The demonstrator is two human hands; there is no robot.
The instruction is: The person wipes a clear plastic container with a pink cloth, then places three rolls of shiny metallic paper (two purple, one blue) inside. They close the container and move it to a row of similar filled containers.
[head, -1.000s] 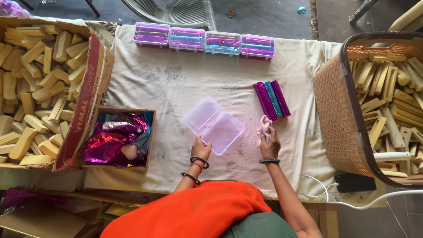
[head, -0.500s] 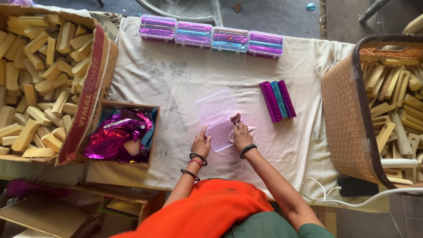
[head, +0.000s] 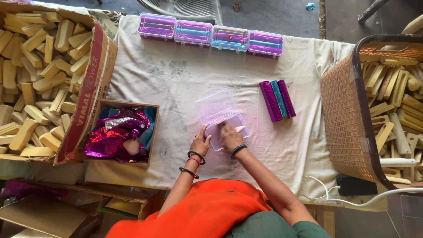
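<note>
On the worktop (head: 176, 79), covered with a pale creased cloth, lies an open clear plastic box (head: 221, 115) with its hinged lid folded back. The left hand (head: 200, 143) rests flat at the box's near-left edge, fingers loosely spread, holding nothing. The right hand (head: 230, 136) lies over the tray of the box and pinches a small white piece (head: 240, 128).

At the far edge, four closed clear boxes (head: 210, 36) stand in a row, filled with shiny purple and blue. Just right of the open box lie three foil-wrapped sticks (head: 277, 99), two purple and one blue.

A small cardboard box (head: 121, 134) on the left holds crumpled magenta foil. A large red-lettered carton (head: 48, 79) and a woven brown basket (head: 348, 119) contain pale yellow blocks.
</note>
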